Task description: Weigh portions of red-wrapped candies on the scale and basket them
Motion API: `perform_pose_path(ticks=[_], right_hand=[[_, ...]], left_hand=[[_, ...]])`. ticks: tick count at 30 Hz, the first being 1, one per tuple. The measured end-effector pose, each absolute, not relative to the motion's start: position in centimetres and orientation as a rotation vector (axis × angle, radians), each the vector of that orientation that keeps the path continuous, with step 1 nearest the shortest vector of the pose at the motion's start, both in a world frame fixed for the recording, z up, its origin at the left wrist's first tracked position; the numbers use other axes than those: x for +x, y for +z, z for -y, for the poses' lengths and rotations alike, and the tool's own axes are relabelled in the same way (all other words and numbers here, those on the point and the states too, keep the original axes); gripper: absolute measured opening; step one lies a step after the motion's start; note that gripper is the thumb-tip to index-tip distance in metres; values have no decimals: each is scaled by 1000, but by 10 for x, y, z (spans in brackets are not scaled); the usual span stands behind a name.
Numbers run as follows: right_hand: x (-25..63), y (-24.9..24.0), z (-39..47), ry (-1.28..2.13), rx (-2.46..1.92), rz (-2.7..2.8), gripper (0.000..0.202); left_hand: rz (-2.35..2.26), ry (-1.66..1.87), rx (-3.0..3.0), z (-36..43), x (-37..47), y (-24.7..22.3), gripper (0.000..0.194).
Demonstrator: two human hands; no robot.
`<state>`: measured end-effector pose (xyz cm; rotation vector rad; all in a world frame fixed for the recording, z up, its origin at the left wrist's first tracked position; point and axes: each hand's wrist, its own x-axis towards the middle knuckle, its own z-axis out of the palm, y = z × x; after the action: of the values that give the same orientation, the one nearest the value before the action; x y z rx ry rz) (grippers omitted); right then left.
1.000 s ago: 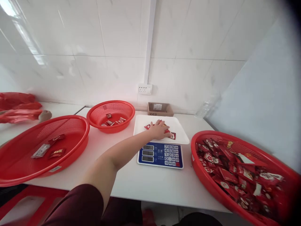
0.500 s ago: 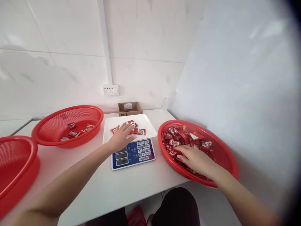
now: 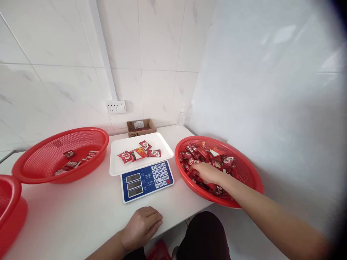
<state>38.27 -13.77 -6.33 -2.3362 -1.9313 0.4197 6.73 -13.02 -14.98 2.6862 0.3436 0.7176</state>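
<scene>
My right hand [image 3: 207, 172] reaches into a red plastic basket [image 3: 252, 187] heaped with red-wrapped candies [image 3: 199, 153]. Its fingers are closed on a wrapped candy among the pile, though the fingertips are partly hidden. My left hand [image 3: 143, 227] rests at the table's front edge, fingers curled together, with nothing seen in it. In front of it stands a digital scale [image 3: 148, 181] with a blue keypad and a white tray [image 3: 119, 142]. Several red candy packets [image 3: 154, 153] lie on that tray, one of them a larger red, white and yellow packet [image 3: 138, 154].
To the left is a second red basket [image 3: 62, 133] with a few packets, and another red basket [image 3: 13, 213] is cut off by the view's edge. Behind the scale stands a small cardboard box [image 3: 141, 127]. A wall panel [image 3: 257, 90] rises along the right side.
My left hand has left the packets on the scale tray and come back to the table's front edge, its fingers now curled. My right hand's fingers have closed among the candies. The view has shifted right.
</scene>
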Motion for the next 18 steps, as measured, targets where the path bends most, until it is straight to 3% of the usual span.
perform_pose_path(ticks=[4,11,15,18], right_hand=[[405,-49,133,366,-2295,1878,23],[425,-38,137,609,-2355,1673,23],[421,-38,140,203,-2599,1727,27],[407,-43,136,-58,-2432,1857,30]], left_hand=[[-426,687,2595,126,68,-149,18],[-469,632,2543,127,67,-149,19],[-487,631,2527,127,67,-150,19],[-493,622,2522,127,68,-150,20]])
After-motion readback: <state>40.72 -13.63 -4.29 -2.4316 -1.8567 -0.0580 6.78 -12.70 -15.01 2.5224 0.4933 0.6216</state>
